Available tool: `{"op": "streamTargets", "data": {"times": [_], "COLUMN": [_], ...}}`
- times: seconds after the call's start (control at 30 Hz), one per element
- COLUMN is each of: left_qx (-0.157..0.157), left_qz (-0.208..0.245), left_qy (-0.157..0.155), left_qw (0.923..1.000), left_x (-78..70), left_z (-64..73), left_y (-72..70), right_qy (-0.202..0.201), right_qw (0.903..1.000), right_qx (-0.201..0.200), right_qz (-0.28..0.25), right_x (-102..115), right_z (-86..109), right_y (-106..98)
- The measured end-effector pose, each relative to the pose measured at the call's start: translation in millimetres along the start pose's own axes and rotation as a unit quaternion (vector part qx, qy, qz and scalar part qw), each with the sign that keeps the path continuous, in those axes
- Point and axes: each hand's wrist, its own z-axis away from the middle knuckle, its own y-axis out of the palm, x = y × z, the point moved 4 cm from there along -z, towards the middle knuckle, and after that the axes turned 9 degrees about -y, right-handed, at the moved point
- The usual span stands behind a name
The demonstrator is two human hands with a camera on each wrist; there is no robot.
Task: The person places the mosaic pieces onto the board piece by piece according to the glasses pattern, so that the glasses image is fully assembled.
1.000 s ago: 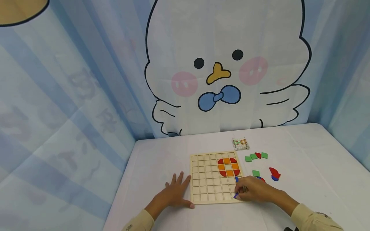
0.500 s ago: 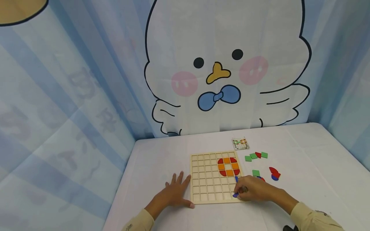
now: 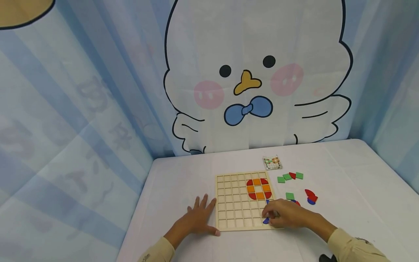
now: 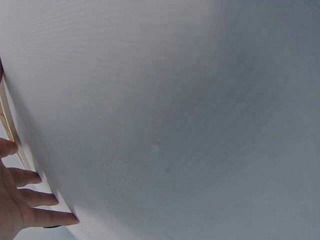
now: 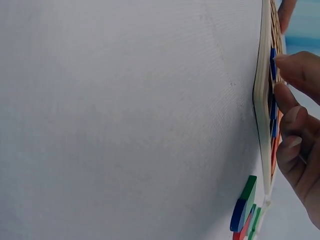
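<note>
A wooden grid board [image 3: 233, 203] lies on the white table, with red and orange tiles forming a ring at its upper right. My left hand [image 3: 199, 219] spreads its fingers along the board's left edge, fingertips and thumb touching the rim. At the lower right of the board my right hand [image 3: 284, 214] bends over a small blue tile [image 3: 266, 221]; thumb and index finger are at it. In the right wrist view the thumb touches this blue tile [image 5: 273, 62], while the other fingers curl. More blue tiles [image 5: 273, 107] sit farther along the board, partly behind the fingers.
Loose green tiles [image 3: 281, 180] and a red one lie right of the board. Red quarter-circle tiles [image 3: 309, 193] and a blue piece lie farther right. A small printed card [image 3: 272, 163] rests behind the board. A printed curtain [image 3: 203, 138] hangs at the back.
My right index finger has moved slightly left, and the blue tile has turned from slanted to flatter at the board's lower right. The left hand has stayed still.
</note>
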Motion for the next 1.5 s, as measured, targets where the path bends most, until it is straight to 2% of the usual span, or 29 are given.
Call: {"op": "streamTargets", "data": {"times": [0.1, 0.3, 0.5, 0.67, 0.83, 0.97, 1.2, 1.5], "left_qx": [0.002, 0.004, 0.003, 0.004, 0.005, 0.006, 0.005, 0.01], "left_qz": [0.004, 0.01, 0.004, -0.002, 0.005, 0.008, 0.004, 0.001], "left_qy": [-0.002, -0.002, 0.002, 0.002, 0.003, 0.003, 0.002, -0.003], "left_qw": [1.0, 0.9999, 1.0, 1.0, 1.0, 0.9999, 1.0, 1.0], "left_x": [-0.8, -1.0, -0.2, -0.6, -1.8, -1.5, -0.9, -2.6], "left_z": [0.9, 1.4, 0.3, 0.8, 3.3, 3.6, 3.5, 4.7], "left_y": [-1.4, -2.7, -1.8, -1.3, -2.3, -3.0, -3.6, -4.9], "right_qy": [0.002, 0.03, 0.018, 0.016, 0.066, 0.106, 0.136, 0.17], "right_qw": [1.0, 0.9994, 0.9991, 0.9955, 0.9842, 0.9752, 0.9687, 0.9648], "right_qx": [-0.006, -0.015, -0.039, -0.093, -0.164, -0.194, -0.204, -0.185], "right_qz": [-0.006, -0.005, -0.006, -0.006, 0.003, 0.008, 0.041, 0.076], "right_x": [-2.2, -9.3, -18.5, -34.4, -58.1, -79.6, -110.2, -137.5], "right_z": [0.7, 3.4, 7.9, 13.3, 22.4, 30.1, 35.9, 31.2], "right_y": [-0.7, -4.5, -16.4, -38.0, -69.5, -91.3, -109.9, -108.7]}}
